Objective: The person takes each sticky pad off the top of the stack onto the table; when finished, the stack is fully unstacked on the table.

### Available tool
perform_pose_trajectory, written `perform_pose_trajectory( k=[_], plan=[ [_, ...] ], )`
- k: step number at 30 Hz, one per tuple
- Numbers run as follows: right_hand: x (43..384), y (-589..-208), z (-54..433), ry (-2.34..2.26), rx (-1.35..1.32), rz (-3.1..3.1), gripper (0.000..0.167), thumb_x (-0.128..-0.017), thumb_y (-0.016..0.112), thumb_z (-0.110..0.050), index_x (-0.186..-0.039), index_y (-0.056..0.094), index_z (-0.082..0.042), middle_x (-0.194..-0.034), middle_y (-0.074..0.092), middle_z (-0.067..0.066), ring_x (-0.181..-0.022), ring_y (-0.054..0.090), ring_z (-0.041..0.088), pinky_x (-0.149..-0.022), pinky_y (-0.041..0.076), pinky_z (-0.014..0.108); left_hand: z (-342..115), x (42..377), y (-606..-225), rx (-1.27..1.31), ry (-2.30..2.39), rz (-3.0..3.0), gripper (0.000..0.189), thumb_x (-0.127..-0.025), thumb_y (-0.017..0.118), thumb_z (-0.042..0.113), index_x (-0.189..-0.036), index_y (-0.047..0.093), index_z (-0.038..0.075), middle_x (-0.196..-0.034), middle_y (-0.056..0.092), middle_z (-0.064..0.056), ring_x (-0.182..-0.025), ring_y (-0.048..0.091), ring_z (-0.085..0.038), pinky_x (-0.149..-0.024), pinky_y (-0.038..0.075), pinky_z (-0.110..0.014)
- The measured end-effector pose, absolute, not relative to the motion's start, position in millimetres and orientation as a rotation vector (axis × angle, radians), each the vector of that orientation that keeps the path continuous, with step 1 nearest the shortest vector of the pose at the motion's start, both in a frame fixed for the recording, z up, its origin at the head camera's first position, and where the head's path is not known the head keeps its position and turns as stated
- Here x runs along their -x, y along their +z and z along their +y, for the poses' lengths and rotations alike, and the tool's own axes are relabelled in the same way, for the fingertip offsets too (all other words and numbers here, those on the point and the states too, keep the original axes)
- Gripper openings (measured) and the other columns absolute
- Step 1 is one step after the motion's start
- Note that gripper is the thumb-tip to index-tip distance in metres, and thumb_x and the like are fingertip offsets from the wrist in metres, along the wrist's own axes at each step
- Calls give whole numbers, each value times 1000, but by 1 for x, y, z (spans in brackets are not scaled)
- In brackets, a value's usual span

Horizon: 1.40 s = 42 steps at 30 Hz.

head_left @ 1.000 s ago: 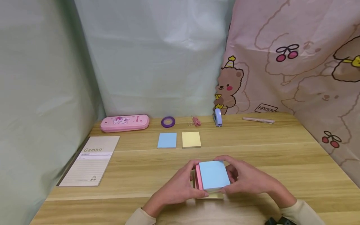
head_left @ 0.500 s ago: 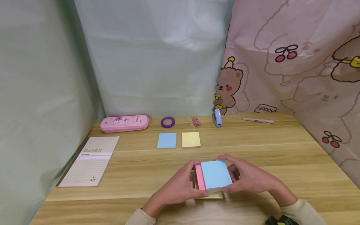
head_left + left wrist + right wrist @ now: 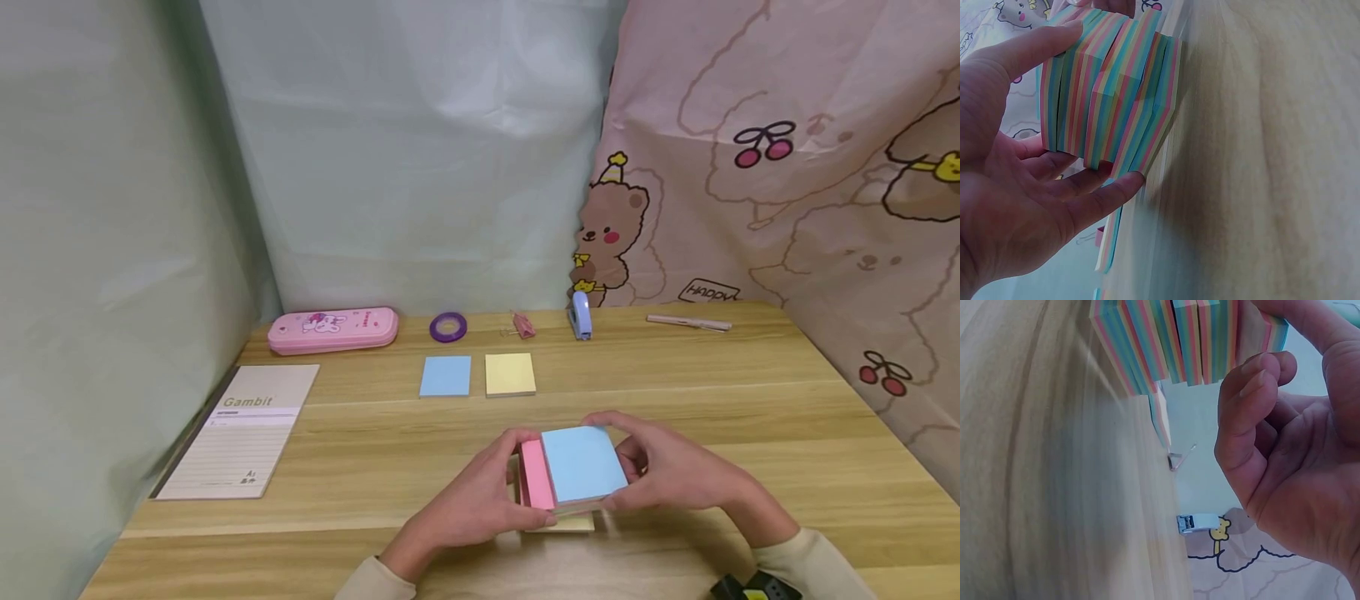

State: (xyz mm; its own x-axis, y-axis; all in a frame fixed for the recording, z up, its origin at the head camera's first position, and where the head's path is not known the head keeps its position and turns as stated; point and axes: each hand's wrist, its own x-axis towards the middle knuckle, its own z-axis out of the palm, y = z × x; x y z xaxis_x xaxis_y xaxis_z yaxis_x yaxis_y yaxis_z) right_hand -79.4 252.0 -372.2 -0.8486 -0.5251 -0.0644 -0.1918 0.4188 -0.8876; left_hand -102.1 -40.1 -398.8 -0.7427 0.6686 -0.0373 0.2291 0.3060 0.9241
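Stacked note pads (image 3: 1075, 94) are gripped by their edges in the left hand (image 3: 483, 498); just right of that grip, the blue-topped pad (image 3: 585, 463) atop them is pinched by the right hand (image 3: 667, 467).

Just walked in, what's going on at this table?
A person is handling a stack of sticky-note pads. Their left hand grips the stack; their right hand pinches the blue-topped pad on top, which sits off to the right, baring a pink strip below. Farther back, a blue pad and yellow pad lie side by side.
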Motion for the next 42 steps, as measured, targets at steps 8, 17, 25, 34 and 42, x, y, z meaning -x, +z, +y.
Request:
perform_pose_trajectory(
  k=[8, 17, 25, 34, 42],
  plan=[
    [82, -368, 260, -1437, 622, 2361, 89, -82, 88, -12, -155, 38, 1, -74, 59, -6, -65, 52, 3, -52, 43, 21, -40, 102, -399, -816, 1425, 2177, 79, -81, 92, 21, -145, 46, 17, -139, 57, -2, -120, 67, -27, -98, 53, -30],
    [87, -363, 273, -1468, 573, 2408, 90, -83, 87, -9, -156, 36, 2, -72, 53, -4, -64, 49, 4, -49, 40, 22, -40, 102, -398, -805, 1423, 2177, 81, -81, 92, 23, -147, 45, 16, -136, 58, 0, -119, 68, -27, -95, 54, -31],
    [88, -362, 278, -1462, 551, 2425, 92, -82, 88, -9, -158, 36, 1, -72, 55, -3, -62, 50, 5, -48, 42, 21, -40, 101, -398, -804, 1436, 2168, 79, -81, 92, 23, -145, 46, 15, -137, 58, -1, -119, 67, -27, -96, 54, -30],
    [103, -359, 287, -1479, 530, 2417, 92, -85, 86, -7, -159, 32, 4, -70, 53, -1, -58, 49, 5, -44, 43, 22, -40, 101, -399, -794, 1442, 2174, 79, -81, 92, 22, -145, 46, 14, -137, 57, -2, -120, 67, -28, -96, 55, -29],
    [128, -360, 292, -1403, 478, 2505, 93, -84, 88, -13, -159, 35, -3, -66, 49, -2, -53, 45, 6, -45, 44, 26, -40, 100, -401, -802, 1449, 2166, 79, -80, 92, 21, -145, 46, 15, -137, 57, -4, -117, 68, -27, -93, 55, -28]
  ],
)
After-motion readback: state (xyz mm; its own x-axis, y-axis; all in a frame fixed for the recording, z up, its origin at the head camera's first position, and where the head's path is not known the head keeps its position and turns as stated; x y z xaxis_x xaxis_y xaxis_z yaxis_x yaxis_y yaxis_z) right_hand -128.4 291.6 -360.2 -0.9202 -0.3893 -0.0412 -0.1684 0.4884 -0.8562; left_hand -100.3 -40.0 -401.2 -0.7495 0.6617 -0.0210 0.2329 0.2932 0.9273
